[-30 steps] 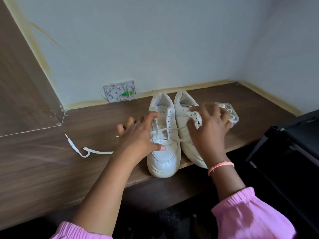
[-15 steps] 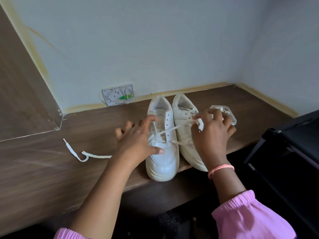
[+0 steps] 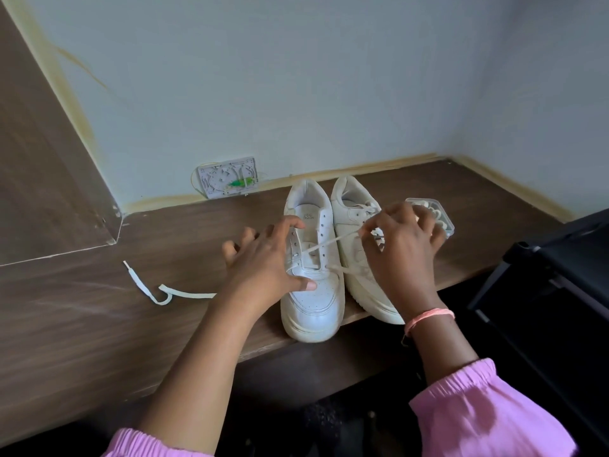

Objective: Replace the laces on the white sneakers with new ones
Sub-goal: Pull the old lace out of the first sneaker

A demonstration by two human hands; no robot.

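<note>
Two white sneakers stand side by side, toes over the wooden shelf's front edge: the left sneaker [image 3: 311, 291] and the right sneaker [image 3: 354, 219]. My left hand [image 3: 267, 262] rests on the left sneaker's side, thumb pressing its toe, fingers spread. My right hand [image 3: 402, 249] pinches a white lace [image 3: 324, 245] that runs taut from the left sneaker's lower eyelets up to the right. Another loose lace [image 3: 155, 290] lies on the shelf to the left.
A clear plastic box [image 3: 441, 219] with white items sits behind my right hand. A white wall plate [image 3: 227, 176] is at the back. A black rack [image 3: 560, 268] stands to the right, and a slanted wooden panel [image 3: 43, 179] to the left.
My right hand has drawn the lace farther up and to the right, pulling it taut out of the left sneaker. My left hand has stayed on the shoe.
</note>
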